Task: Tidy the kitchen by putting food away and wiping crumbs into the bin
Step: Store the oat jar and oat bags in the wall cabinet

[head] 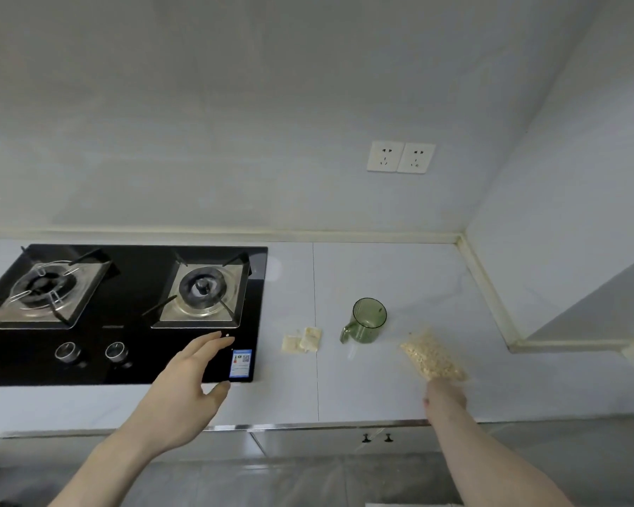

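A clear bag of pale grains [430,356] lies on the white countertop [381,393] at the right. My right hand [445,395] grips its near end, and the bag hides most of the fingers. A green see-through cup [367,321] with a handle stands upright just left of the bag. Two small pale cracker pieces [302,340] lie on the counter between the cup and the stove. My left hand [191,382] hovers over the stove's front right corner, fingers straight and thumb spread, holding nothing.
A black glass two-burner gas stove [125,360] with two knobs fills the counter's left part. A double wall socket [400,157] sits above the counter. The side wall closes the counter on the right. Cabinet doors with small handles [377,438] hang below the counter's front edge.
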The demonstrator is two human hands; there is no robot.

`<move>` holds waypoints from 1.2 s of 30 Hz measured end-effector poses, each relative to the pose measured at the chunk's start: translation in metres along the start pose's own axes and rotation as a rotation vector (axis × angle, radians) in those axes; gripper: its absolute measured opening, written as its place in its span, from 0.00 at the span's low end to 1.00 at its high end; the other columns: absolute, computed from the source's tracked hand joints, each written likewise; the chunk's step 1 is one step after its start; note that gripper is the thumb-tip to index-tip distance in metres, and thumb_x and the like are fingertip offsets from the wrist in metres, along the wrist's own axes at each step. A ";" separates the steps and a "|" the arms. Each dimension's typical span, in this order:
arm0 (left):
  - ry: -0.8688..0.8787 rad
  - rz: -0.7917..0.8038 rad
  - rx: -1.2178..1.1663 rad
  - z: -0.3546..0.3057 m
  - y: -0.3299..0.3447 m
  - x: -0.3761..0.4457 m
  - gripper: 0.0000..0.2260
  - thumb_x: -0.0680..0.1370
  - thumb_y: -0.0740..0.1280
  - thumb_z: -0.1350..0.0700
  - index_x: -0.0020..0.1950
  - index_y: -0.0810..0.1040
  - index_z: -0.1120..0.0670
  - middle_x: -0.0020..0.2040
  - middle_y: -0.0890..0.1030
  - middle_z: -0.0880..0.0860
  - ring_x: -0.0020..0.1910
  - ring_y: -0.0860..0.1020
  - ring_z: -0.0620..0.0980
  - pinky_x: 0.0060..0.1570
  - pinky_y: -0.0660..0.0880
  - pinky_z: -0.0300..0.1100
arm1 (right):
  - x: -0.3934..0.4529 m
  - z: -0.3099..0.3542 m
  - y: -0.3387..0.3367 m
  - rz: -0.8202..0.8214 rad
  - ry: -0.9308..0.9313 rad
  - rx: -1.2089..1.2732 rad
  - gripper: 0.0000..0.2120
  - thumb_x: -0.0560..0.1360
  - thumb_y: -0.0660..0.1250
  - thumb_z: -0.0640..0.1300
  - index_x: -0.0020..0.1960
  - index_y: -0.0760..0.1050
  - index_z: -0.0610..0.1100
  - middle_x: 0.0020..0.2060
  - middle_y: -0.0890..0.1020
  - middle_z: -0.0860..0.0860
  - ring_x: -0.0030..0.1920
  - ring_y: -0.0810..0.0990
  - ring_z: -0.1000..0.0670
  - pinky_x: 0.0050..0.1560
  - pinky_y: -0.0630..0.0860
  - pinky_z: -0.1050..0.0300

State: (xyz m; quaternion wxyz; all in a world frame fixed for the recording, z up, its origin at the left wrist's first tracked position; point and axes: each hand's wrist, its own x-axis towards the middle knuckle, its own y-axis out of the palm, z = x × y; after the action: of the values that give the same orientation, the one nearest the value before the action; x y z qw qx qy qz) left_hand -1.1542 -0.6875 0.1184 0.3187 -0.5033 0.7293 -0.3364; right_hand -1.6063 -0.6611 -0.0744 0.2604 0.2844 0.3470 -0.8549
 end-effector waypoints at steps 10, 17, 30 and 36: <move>-0.010 0.000 0.006 -0.013 0.007 0.001 0.31 0.76 0.72 0.58 0.77 0.67 0.41 0.76 0.65 0.38 0.75 0.67 0.44 0.71 0.64 0.36 | -0.050 0.026 0.008 -0.187 -0.224 0.133 0.15 0.83 0.58 0.39 0.66 0.75 0.34 0.61 0.80 0.36 0.61 0.78 0.33 0.61 0.75 0.43; -0.004 0.001 0.006 -0.018 0.013 0.001 0.32 0.77 0.71 0.56 0.78 0.65 0.41 0.77 0.64 0.39 0.76 0.65 0.44 0.73 0.64 0.38 | -0.089 0.078 0.038 -0.084 -0.506 0.323 0.05 0.79 0.58 0.42 0.51 0.71 0.41 0.47 0.81 0.39 0.50 0.80 0.36 0.52 0.74 0.49; -0.060 -0.145 -0.094 0.018 -0.008 -0.037 0.27 0.78 0.70 0.54 0.75 0.68 0.39 0.76 0.64 0.34 0.75 0.64 0.38 0.71 0.62 0.33 | -0.252 0.085 0.081 0.295 -1.010 0.437 0.13 0.82 0.61 0.43 0.42 0.73 0.58 0.32 0.73 0.54 0.35 0.70 0.47 0.37 0.68 0.50; -0.165 -0.247 -0.119 0.066 -0.047 -0.081 0.25 0.79 0.70 0.52 0.74 0.69 0.36 0.74 0.63 0.31 0.73 0.67 0.38 0.71 0.68 0.36 | -0.324 0.086 0.131 0.707 -1.069 0.126 0.09 0.83 0.63 0.39 0.45 0.73 0.48 0.29 0.74 0.52 0.31 0.71 0.51 0.37 0.69 0.52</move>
State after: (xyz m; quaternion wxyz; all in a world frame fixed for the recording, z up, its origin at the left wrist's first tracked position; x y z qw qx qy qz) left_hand -1.0531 -0.6339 0.1286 0.3032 -0.6332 0.6518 -0.2869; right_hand -1.3205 -0.7265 0.1352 0.6461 -0.0689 0.0040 -0.7601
